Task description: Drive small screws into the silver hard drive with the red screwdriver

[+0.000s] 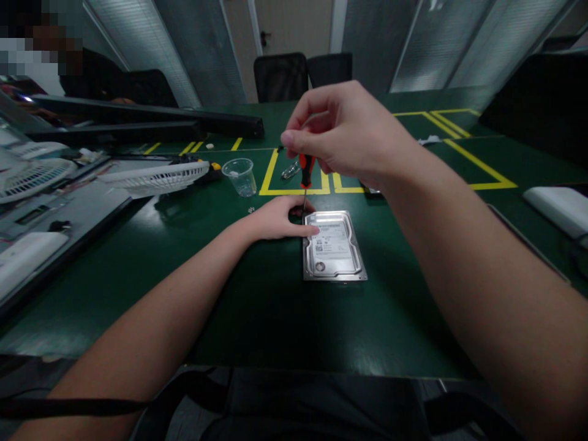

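A silver hard drive [339,252] with a white label lies flat on the green table. My left hand [281,219] holds its far left corner, thumb on the top face and fingers round the far side. Above that corner, my right hand [345,127] is closed on a screwdriver [306,171] with a red and black handle. The screwdriver stands upright, its thin shaft pointing down at the drive's far left corner. Its tip is hard to make out beside my left fingers, and my right hand covers the handle's top.
Left of my hands stands a clear plastic cup [239,177], with small bits [251,210] nearby. A white fan grille [158,179] and long black bars [151,116] lie farther left. Yellow tape [294,192] marks the table. A white object [558,208] sits at right; a person is at far left.
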